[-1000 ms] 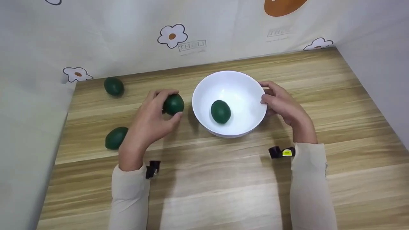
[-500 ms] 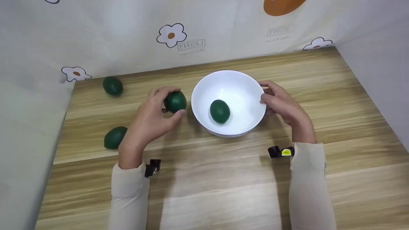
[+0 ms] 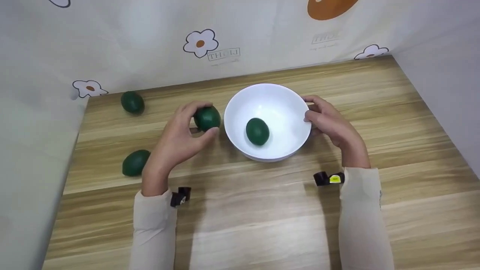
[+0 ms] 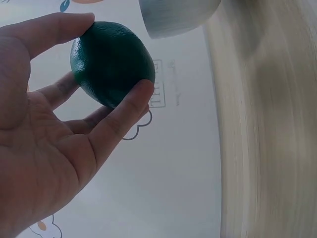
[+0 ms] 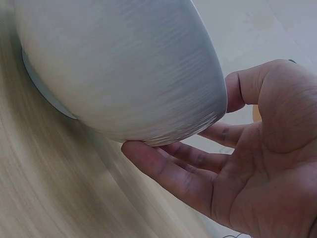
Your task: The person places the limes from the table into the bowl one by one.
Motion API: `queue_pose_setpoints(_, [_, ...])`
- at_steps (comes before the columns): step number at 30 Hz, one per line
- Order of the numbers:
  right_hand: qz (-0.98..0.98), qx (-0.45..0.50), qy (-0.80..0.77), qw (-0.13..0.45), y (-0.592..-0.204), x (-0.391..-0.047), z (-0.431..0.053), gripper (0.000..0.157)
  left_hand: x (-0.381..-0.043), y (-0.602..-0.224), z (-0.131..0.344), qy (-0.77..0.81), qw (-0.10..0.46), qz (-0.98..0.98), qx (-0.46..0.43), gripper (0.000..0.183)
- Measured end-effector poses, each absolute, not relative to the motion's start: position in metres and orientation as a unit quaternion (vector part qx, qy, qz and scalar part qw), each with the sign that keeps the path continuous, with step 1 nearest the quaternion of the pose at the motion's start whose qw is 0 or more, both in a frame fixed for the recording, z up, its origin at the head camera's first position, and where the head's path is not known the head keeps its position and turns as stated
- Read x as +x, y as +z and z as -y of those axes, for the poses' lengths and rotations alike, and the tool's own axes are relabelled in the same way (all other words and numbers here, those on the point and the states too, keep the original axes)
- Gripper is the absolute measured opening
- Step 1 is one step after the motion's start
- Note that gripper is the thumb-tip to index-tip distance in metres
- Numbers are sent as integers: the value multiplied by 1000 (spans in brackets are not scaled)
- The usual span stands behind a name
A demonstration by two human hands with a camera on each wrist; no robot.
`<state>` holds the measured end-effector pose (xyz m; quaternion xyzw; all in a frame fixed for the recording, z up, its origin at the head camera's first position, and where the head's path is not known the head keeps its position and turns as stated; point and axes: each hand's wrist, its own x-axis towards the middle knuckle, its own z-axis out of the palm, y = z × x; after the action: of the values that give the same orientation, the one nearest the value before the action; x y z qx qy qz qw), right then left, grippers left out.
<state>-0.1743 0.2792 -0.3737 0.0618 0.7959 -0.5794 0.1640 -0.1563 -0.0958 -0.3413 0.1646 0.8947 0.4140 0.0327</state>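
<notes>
My left hand (image 3: 176,137) holds a dark green, lime-like fruit (image 3: 207,119) between thumb and fingertips, just left of a white bowl (image 3: 287,112). The left wrist view shows this fruit (image 4: 111,62) raised off the table, its skin glossy. At the bowl's right side, my right hand (image 3: 332,122) grips the rim. In the right wrist view the thumb of that hand (image 5: 267,158) hooks over the rim, and the fingers lie against the bowl's outer wall (image 5: 124,74). Inside the bowl rests another green fruit (image 3: 257,131).
Two more green fruits lie at the left of the wooden table (image 3: 255,210): one fruit (image 3: 132,102) near the back edge, another fruit (image 3: 135,163) beside my left wrist. A flower-patterned white sheet (image 3: 150,45) hangs behind the table.
My left hand has shifted slightly right with the fruit, closer to the bowl. The right hand and the bowl stay essentially in place.
</notes>
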Motion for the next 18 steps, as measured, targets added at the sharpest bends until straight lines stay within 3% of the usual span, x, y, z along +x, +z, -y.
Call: queue_pose_setpoints(18, [-786, 55, -594, 164, -374, -173, -279, 63, -163, -346, 88, 456, 45, -874, 161, 61])
